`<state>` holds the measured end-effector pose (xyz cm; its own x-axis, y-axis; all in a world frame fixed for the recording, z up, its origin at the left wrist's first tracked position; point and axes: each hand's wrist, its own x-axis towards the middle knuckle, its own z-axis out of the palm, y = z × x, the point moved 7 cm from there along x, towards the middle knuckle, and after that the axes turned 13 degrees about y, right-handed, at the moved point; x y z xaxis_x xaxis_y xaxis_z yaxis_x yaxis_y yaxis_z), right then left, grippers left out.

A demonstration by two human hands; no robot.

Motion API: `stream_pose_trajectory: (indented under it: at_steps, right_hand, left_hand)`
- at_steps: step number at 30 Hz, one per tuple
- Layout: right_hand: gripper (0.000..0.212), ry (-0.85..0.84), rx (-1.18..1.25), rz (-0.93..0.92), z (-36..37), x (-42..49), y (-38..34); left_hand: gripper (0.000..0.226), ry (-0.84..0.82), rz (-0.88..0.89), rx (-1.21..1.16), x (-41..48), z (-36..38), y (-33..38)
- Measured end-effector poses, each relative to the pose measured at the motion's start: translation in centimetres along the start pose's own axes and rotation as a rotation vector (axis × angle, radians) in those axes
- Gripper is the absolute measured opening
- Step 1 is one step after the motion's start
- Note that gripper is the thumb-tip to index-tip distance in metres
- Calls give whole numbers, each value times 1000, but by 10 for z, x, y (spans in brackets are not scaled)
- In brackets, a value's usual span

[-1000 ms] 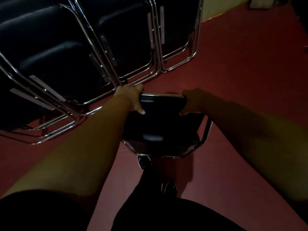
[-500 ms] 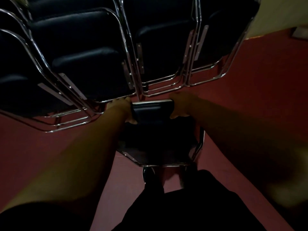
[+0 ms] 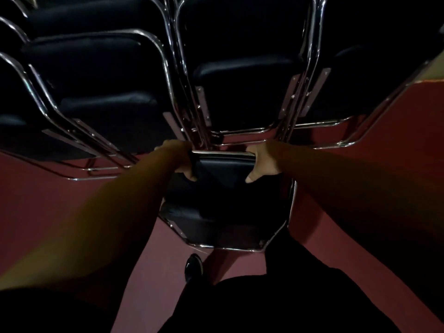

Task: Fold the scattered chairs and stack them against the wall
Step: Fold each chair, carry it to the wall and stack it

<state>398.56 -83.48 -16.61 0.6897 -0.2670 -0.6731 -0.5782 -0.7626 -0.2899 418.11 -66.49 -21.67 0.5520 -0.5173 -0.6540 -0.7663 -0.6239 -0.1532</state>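
Note:
A folded black chair (image 3: pixel 223 200) with a chrome frame stands upright in front of me on the red floor. My left hand (image 3: pixel 179 159) grips the left end of its top rail, thumb down over the black backrest. My right hand (image 3: pixel 263 162) grips the right end the same way. Just beyond the rail, rows of folded black chairs (image 3: pixel 240 75) with chrome tubing lean in stacks; their lower bars almost meet the held chair's top.
More stacked chairs (image 3: pixel 91 75) fill the left and upper view. A strip of pale wall (image 3: pixel 436 68) shows at the right edge above the red floor (image 3: pixel 384 131). My dark shoe (image 3: pixel 193 266) stands just behind the held chair's base.
The stacked chairs have grown larger and moved toward the view's centre as I carried the folded chair closer. Both hands keep the same grip on the top rail.

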Motion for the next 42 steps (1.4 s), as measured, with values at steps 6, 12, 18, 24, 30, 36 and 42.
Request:
stream_pose_trajectory:
  at_steps: [6,12,18,24,30,36,42]
  right_hand:
    - [116,137,-38,-47,-122,37,64]
    - [109,323,-106,-55,-222,79,106]
    - [106,386,-163,-52,-277,132,117]
    - [108,358,-257,32,-302,165,114]
    - [111,364,-293,123,-310,174,109]
    - [118,368,-268,157,-318,194,116]
    - [108,337,-297,147,-322,196,116]
  left_hand:
    - [136,78,-42,-9,56,-116,43]
    - [117,208,-121,-124,69,-229,71]
    - [94,339,-92,-73,109,-285,57]
    - [85,494,33,-46,147,-309,44]
    - [82,566,67,-86,170,-305,40]
    - [81,577,97,-108,190,-312,38]
    - [82,559,62,-110,196,-311,39]
